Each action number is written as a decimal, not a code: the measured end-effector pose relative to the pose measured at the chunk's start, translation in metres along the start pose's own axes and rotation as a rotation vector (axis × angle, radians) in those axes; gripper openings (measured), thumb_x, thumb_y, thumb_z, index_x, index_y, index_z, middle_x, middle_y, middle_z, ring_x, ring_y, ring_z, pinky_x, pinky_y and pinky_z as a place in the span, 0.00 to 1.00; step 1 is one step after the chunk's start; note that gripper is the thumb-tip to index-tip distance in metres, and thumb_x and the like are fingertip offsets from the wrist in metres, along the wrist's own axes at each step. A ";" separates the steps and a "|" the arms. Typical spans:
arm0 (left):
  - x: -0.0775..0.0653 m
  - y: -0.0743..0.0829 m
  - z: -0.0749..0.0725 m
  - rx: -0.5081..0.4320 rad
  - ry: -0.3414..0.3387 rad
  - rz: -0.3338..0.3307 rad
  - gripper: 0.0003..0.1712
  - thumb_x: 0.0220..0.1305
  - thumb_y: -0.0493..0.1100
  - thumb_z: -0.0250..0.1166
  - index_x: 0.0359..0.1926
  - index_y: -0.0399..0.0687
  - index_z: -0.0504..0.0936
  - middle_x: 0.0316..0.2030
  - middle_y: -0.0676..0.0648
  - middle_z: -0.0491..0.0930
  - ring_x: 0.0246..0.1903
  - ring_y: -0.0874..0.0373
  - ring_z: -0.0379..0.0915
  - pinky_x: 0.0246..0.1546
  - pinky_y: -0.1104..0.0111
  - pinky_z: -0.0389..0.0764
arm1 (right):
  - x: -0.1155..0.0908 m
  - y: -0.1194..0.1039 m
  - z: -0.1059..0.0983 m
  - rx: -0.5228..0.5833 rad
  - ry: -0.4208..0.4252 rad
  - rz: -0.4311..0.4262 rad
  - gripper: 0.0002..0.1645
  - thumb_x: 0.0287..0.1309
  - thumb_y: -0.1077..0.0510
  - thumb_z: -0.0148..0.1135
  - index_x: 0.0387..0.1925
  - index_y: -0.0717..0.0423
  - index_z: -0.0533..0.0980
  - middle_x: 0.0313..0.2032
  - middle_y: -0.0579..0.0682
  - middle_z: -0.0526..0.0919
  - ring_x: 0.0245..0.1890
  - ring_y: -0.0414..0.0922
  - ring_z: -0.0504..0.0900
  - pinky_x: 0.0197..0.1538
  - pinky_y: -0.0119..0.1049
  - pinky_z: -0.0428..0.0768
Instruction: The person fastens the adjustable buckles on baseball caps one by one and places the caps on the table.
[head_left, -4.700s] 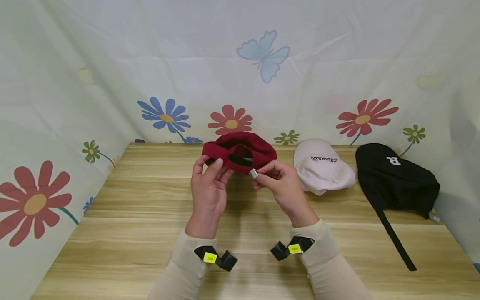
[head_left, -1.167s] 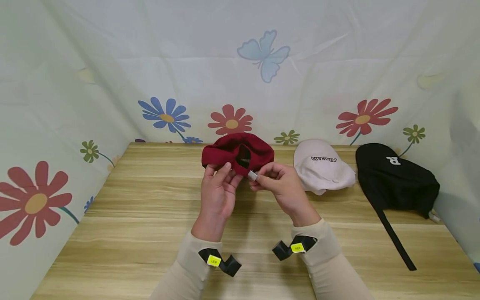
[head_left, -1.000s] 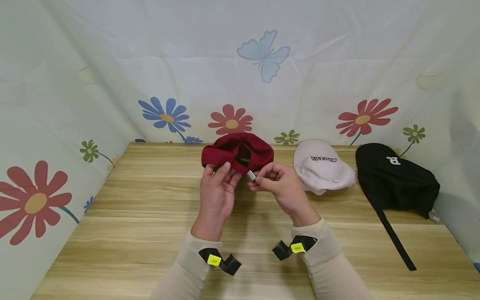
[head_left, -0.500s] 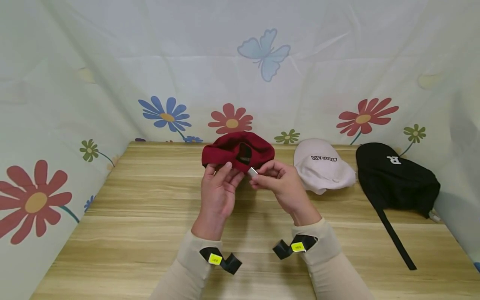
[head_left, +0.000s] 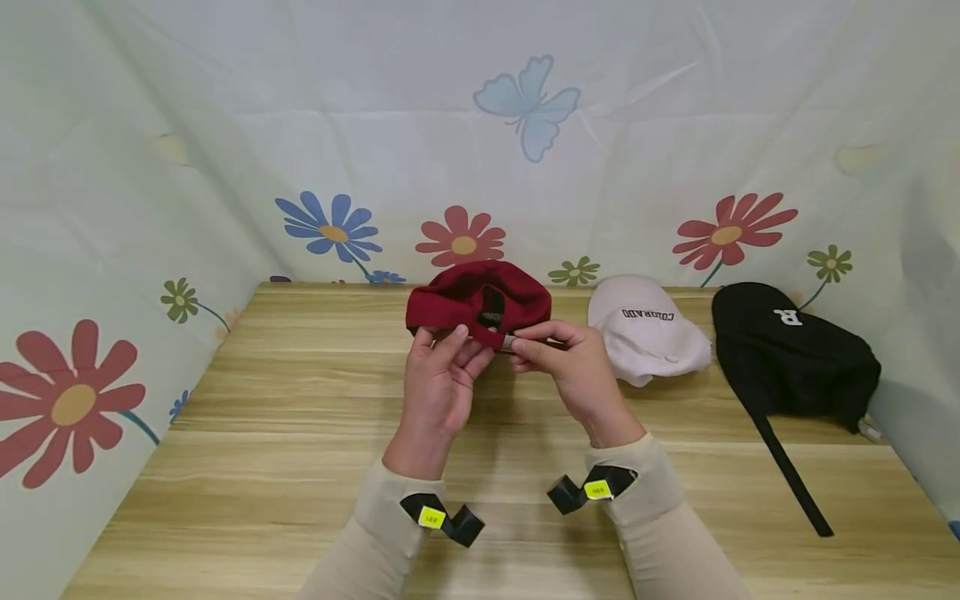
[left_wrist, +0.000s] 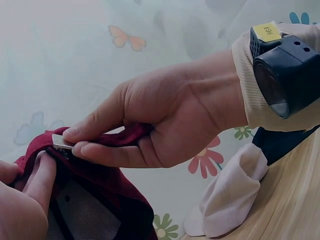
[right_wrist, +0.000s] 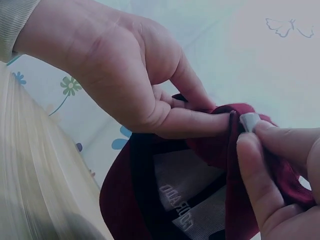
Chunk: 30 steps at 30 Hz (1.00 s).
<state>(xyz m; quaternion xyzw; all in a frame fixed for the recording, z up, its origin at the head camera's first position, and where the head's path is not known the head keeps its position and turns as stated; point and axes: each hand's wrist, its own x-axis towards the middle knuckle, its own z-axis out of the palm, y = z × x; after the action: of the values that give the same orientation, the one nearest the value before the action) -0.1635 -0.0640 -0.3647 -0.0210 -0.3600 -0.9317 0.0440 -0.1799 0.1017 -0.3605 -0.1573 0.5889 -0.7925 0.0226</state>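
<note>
Matt cloth is seen on the red cap point(head_left: 446, 310), and shiny metal on its buckle point(right_wrist: 248, 121). Wrinkled cloth is seen on the pale cap point(head_left: 641, 329), grained wood on the table point(head_left: 300, 400).

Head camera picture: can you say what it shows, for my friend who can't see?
A person's left hand holds a red cap while the right hand pinches its metal clip, at a wooden table. A pale cap and a black cap lie to the right, and a flowery white cloth hangs behind.
</note>
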 end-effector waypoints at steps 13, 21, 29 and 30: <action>-0.002 0.002 0.001 0.063 -0.078 -0.032 0.16 0.72 0.30 0.49 0.56 0.49 0.69 0.42 0.47 0.82 0.38 0.58 0.85 0.43 0.64 0.85 | 0.001 0.002 0.000 0.115 -0.015 0.023 0.14 0.57 0.74 0.60 0.30 0.54 0.83 0.30 0.49 0.86 0.25 0.41 0.86 0.34 0.34 0.86; -0.002 -0.001 0.003 0.035 -0.057 -0.051 0.14 0.72 0.30 0.49 0.51 0.50 0.71 0.40 0.48 0.81 0.34 0.60 0.85 0.40 0.67 0.85 | 0.000 0.008 0.001 0.194 -0.059 0.033 0.12 0.59 0.73 0.60 0.31 0.54 0.82 0.29 0.48 0.85 0.24 0.40 0.86 0.32 0.33 0.86; -0.002 0.004 0.002 0.002 -0.015 -0.030 0.12 0.72 0.31 0.50 0.49 0.51 0.73 0.40 0.48 0.83 0.31 0.59 0.85 0.37 0.66 0.86 | -0.002 0.008 0.009 0.109 0.004 0.019 0.12 0.57 0.73 0.62 0.29 0.53 0.81 0.26 0.48 0.86 0.21 0.40 0.84 0.30 0.33 0.85; -0.002 0.004 0.002 0.004 -0.007 -0.026 0.12 0.72 0.32 0.51 0.49 0.51 0.73 0.40 0.48 0.83 0.31 0.59 0.85 0.36 0.66 0.86 | -0.002 0.008 0.011 0.088 0.009 0.018 0.11 0.56 0.72 0.62 0.29 0.54 0.81 0.26 0.47 0.86 0.21 0.40 0.84 0.30 0.34 0.85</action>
<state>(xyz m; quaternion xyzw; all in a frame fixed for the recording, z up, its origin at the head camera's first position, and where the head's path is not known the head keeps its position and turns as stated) -0.1613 -0.0657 -0.3604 -0.0194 -0.3624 -0.9313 0.0306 -0.1759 0.0897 -0.3662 -0.1472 0.5548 -0.8182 0.0337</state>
